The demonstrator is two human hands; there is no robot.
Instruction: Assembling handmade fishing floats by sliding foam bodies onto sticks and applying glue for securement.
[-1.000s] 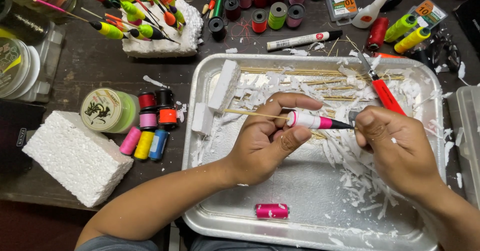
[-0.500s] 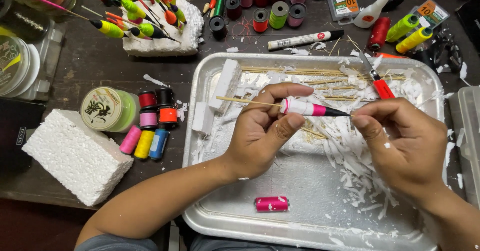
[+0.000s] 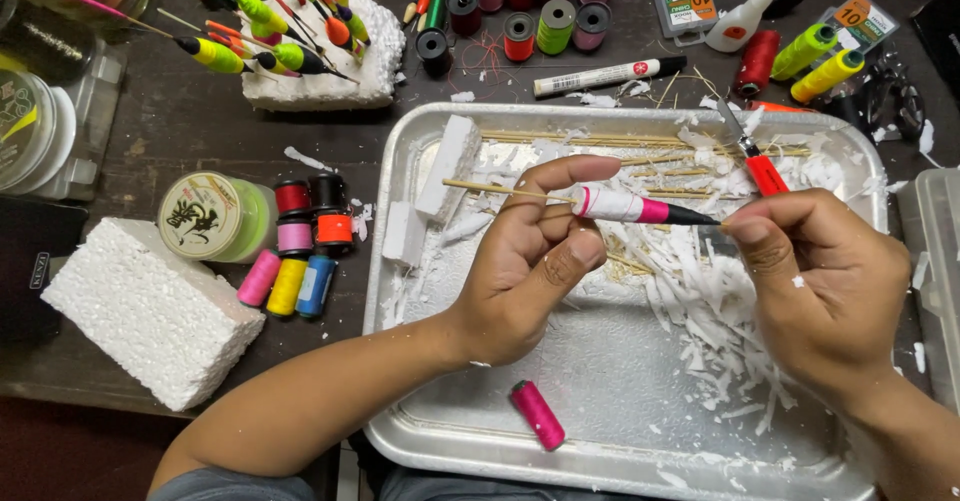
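My left hand [image 3: 535, 256] pinches a small fishing float [image 3: 628, 207] on a thin wooden stick, above a metal tray [image 3: 620, 421]. The float has a white and pink body with a black tip pointing right. My right hand [image 3: 820, 281] holds that black tip between thumb and forefinger. The stick's bare end juts left past my left fingers. White foam shavings [image 3: 700, 301] lie under both hands. A pink thread spool [image 3: 538, 414] rests in the tray near its front edge.
A red-handled craft knife [image 3: 757, 162] and bamboo sticks lie at the tray's back. Left of the tray sit a foam block [image 3: 150, 311], a line spool [image 3: 208, 217] and small thread spools [image 3: 290, 281]. Finished floats stand in foam [image 3: 330, 56] at the back.
The float has turned more level and drifted slightly left. My right hand has closed its thumb and forefinger onto the black tip, after hovering just off it half a second ago.
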